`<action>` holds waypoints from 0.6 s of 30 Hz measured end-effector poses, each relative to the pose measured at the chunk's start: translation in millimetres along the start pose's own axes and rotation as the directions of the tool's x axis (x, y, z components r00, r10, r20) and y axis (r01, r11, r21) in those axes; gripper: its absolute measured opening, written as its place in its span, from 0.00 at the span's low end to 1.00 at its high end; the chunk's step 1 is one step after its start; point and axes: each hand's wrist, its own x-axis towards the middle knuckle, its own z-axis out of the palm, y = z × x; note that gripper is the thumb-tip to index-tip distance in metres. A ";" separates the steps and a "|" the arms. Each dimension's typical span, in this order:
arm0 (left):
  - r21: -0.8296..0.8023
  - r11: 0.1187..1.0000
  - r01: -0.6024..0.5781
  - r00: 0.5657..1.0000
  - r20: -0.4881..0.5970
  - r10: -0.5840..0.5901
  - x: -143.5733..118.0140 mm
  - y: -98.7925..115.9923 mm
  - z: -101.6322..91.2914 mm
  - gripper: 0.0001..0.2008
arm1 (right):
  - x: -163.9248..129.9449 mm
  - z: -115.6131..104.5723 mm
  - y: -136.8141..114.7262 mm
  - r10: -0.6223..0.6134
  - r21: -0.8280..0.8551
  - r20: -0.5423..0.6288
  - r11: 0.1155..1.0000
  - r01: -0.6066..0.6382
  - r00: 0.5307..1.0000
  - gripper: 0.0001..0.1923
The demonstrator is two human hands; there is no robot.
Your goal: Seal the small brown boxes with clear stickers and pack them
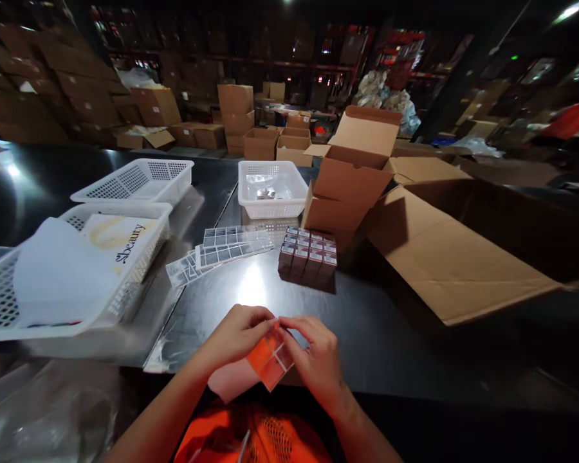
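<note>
Both hands meet at the front edge of the table over a sticker sheet (271,361) with a pale grid; orange shows through or on its cells, and a pale part hangs down to the left. My left hand (241,328) pinches the sheet's upper edge between thumb and fingers. At the same edge, the fingertips of my right hand (313,350) are pressed together on it. Just beyond the hands stands a block of small dark boxes (307,254) with white labels on top. Several printed label sheets (231,247) lie overlapping to its left.
A white basket (273,209) holding clear bags and small metallic things stands behind the sheets. Two more white baskets (149,215) (178,168) are at left, the nearer with papers. Open cardboard boxes (347,186) (453,257) take up the right side.
</note>
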 end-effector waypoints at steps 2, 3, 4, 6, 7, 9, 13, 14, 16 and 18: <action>-0.001 1.000 0.008 1.000 -0.012 -0.008 -0.1 -0.4 -0.8 0.19 | -0.9 1.0 0.3 -0.022 -0.009 -0.009 1.000 0.022 1.000 0.07; -0.008 1.000 0.014 1.000 -0.017 -0.014 0.0 -0.6 -1.1 0.19 | -1.3 1.4 0.5 -0.031 -0.011 -0.011 0.999 0.030 0.999 0.07; -0.017 1.000 0.023 0.999 -0.023 -0.023 0.0 -0.6 -1.4 0.19 | -1.6 1.9 0.7 -0.037 -0.014 -0.012 0.999 0.037 0.999 0.07; -0.035 0.999 0.034 0.999 -0.030 -0.035 0.1 -0.2 -1.4 0.19 | -1.8 2.9 1.0 -0.050 -0.019 -0.014 0.999 0.050 0.999 0.07; -0.041 0.999 0.035 0.999 -0.033 -0.037 0.1 0.2 -1.2 0.18 | -1.7 3.5 1.0 -0.055 -0.022 -0.014 0.998 0.055 0.998 0.07; -0.047 0.998 0.037 0.999 -0.032 -0.038 0.7 0.5 -0.2 0.18 | -1.5 4.6 0.6 -0.066 -0.034 0.003 0.997 0.067 0.998 0.06; -0.053 0.998 0.034 0.998 -0.056 -0.037 6.9 -8.8 -1.0 0.18 | -1.9 1.6 -3.5 -0.134 -0.096 0.076 0.985 0.141 0.988 0.04; -0.059 0.998 0.036 0.997 -0.072 -0.040 10.0 -14.5 -3.5 0.19 | -1.8 -1.2 -4.9 -0.165 -0.088 0.102 0.981 0.175 0.981 0.04; -0.079 0.995 0.055 0.992 -0.109 -0.064 18.5 -29.0 -13.6 0.21 | 0.4 -9.5 -6.2 -0.221 -0.016 0.147 0.974 0.225 0.964 0.06; -0.089 0.992 0.090 0.981 -0.163 -0.103 30.3 -44.5 -30.2 0.21 | 8.1 -18.9 -2.3 -0.240 0.052 0.130 0.971 0.235 0.962 0.07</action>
